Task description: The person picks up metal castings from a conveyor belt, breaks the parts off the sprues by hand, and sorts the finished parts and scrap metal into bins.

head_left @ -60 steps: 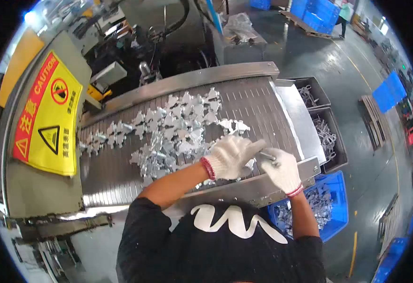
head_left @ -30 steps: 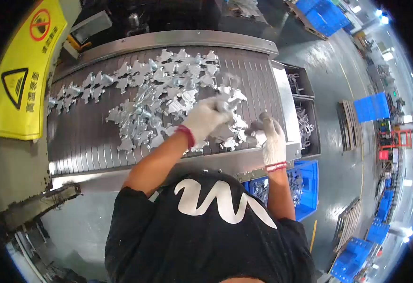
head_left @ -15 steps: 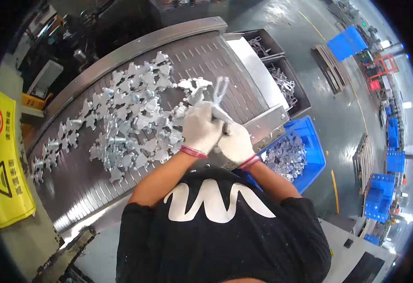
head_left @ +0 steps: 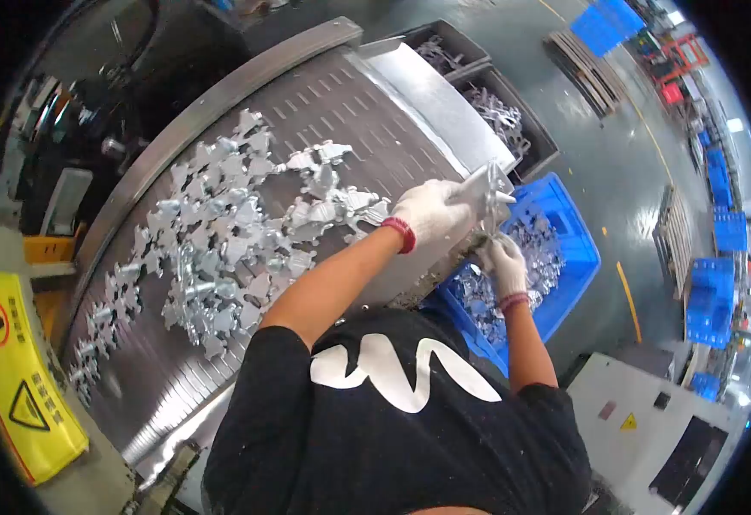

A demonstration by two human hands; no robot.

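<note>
My left hand (head_left: 430, 212), in a white glove with a red cuff, is at the conveyor's right end, fingers closed round a shiny metal casting (head_left: 487, 193) that points toward the blue bin. My right hand (head_left: 507, 268), gloved too, is just below it, over the bin's near left part. Its fingers are curled together, and what they hold, if anything, is lost among the bright scrap. The blue bin (head_left: 583, 249) holds many thin silvery metal pieces (head_left: 543, 249). On the conveyor (head_left: 393, 129) left of my hands lies a heap of silvery castings (head_left: 221, 240).
Two dark bins (head_left: 540, 159) with metal parts stand beyond a pale metal chute (head_left: 431, 90). A raised metal rail (head_left: 221, 81) edges the conveyor's far side. Yellow warning sign (head_left: 28, 378) at left; grey cabinet (head_left: 616, 403) at lower right; wooden pallet (head_left: 588, 73) on the floor.
My hands were together over the conveyor edge with a forked metal part. Both have moved right and apart: left to the conveyor's end with a casting, right over the blue bin. The view has shifted.
</note>
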